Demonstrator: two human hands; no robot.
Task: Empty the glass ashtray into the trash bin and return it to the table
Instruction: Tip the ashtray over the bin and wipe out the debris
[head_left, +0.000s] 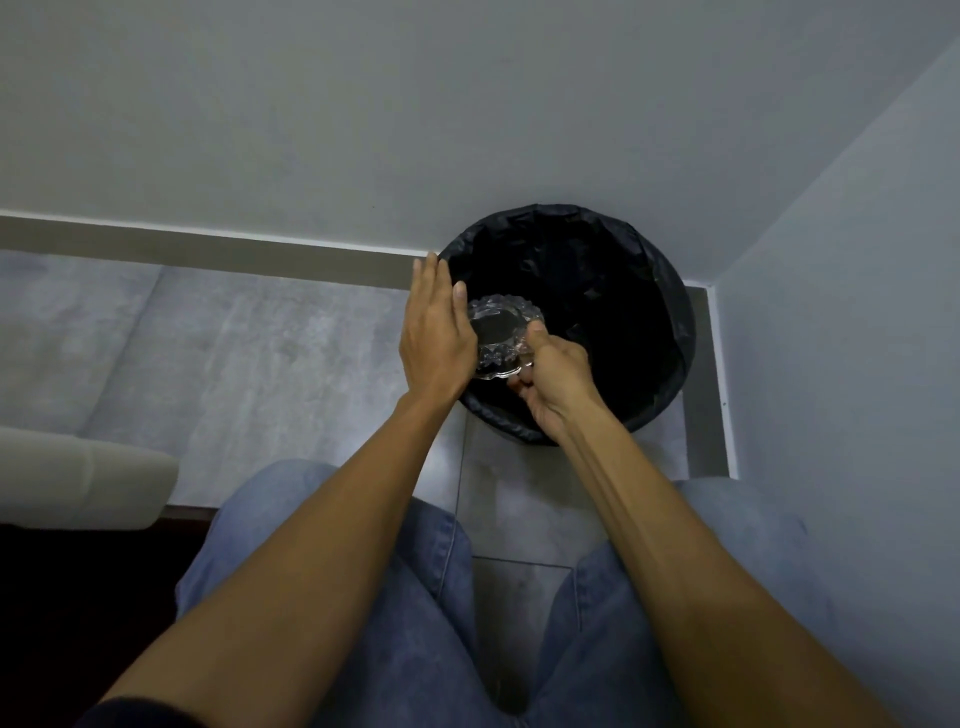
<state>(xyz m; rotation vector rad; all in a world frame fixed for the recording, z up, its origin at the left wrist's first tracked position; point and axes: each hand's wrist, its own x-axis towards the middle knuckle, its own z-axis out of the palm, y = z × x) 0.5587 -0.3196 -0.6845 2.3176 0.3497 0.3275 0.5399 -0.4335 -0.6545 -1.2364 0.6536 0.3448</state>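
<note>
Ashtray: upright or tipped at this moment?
Tipped. The glass ashtray is tilted over the trash bin, right hand gripping its rim, left hand flat against it.

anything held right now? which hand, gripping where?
The right hand pinches the glass ashtray by its near scalloped rim, over the bin. The left hand lies flat against its left side, fingers straight, not gripping.

- floor (270, 353) is grey concrete-look tile, with a grey skirting board (208, 249) along the wall
- black-lined round trash bin (670, 332) sits right on it, tucked in the corner
- pale sofa edge (78, 483) at the left
</note>
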